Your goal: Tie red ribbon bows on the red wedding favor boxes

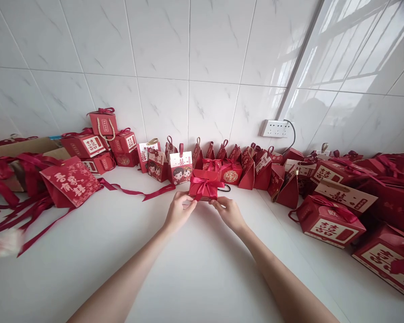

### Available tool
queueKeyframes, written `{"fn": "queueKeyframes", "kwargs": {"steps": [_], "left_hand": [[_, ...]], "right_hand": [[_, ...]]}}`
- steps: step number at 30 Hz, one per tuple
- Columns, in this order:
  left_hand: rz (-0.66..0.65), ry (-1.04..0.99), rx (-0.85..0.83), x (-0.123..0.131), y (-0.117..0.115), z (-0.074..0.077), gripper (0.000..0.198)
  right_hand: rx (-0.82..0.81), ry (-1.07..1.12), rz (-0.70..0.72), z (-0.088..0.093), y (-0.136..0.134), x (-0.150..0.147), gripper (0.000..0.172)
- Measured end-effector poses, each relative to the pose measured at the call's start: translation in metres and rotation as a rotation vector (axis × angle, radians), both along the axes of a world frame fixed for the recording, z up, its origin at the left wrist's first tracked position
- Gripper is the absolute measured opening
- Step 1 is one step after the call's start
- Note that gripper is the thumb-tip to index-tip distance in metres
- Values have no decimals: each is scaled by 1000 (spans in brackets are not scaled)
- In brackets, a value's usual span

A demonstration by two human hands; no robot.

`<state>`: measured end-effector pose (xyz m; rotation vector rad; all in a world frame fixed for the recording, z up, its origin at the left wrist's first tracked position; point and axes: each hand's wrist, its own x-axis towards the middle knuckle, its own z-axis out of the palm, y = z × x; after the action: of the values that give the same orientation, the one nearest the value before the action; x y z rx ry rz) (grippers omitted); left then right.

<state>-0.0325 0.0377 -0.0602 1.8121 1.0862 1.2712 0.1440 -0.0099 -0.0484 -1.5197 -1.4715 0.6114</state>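
A small red gift box (205,184) with a red ribbon bow on top sits on the white counter (195,260) in the middle. My left hand (179,211) pinches the box's lower left corner with curled fingers. My right hand (228,211) grips its lower right corner the same way. Both forearms reach in from the bottom edge.
Several red gift boxes (229,163) line the tiled back wall. A stack of boxes (103,139) stands at the back left, beside loose red ribbons (27,202) and a flat red bag (70,181). Larger red boxes (330,220) crowd the right side. A wall socket (274,128) sits near the corner.
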Motion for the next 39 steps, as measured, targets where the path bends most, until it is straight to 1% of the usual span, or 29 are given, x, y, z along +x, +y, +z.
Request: {"fn": "queueKeyframes", "kwargs": {"steps": [3, 6, 9, 13, 19, 22, 24, 26, 28, 29, 31, 33, 35, 37, 39], "left_hand": [[27, 2, -2, 0, 1, -1, 18], [56, 19, -23, 0, 6, -6, 17], [66, 40, -40, 0, 8, -11, 16], [45, 98, -49, 0, 7, -13, 15], [-8, 238, -51, 3, -4, -9, 11], [-27, 319, -60, 2, -8, -1, 10], [-22, 381, -83, -4, -7, 9, 11], [11, 448, -128, -17, -4, 22, 13], [36, 529, -208, -35, 2, 35, 14], [22, 578, -266, -45, 5, 41, 14], [-46, 680, -396, -62, 10, 50, 17], [-135, 759, -514, -74, 12, 56, 23], [-201, 794, -583, -78, 11, 58, 27], [-214, 775, -586, -78, 8, 57, 28], [-160, 689, -514, -73, 4, 54, 24]], "right_hand": [[0, -44, 11, 2, -2, 0, 35], [-28, -90, 49, 2, -2, 2, 31], [-38, -128, 57, 1, -2, 3, 30], [-48, -163, 63, -1, -3, 3, 31], [-76, -199, 64, -4, -4, 5, 29], [-97, -245, 41, -5, -4, 6, 29], [-135, -293, 34, -4, -4, 7, 28], [-172, -330, 31, -3, -5, 6, 28], [-190, -348, 29, -2, -5, 6, 27], [-192, -349, 31, -1, -6, 5, 27], [-192, -350, 38, 0, -7, 4, 25], [-194, -353, 42, 1, -8, 3, 24], [-193, -355, 42, 2, -9, 3, 23], [-186, -354, 41, 2, -9, 1, 22], [-168, -347, 24, 2, -9, 0, 22]]}}
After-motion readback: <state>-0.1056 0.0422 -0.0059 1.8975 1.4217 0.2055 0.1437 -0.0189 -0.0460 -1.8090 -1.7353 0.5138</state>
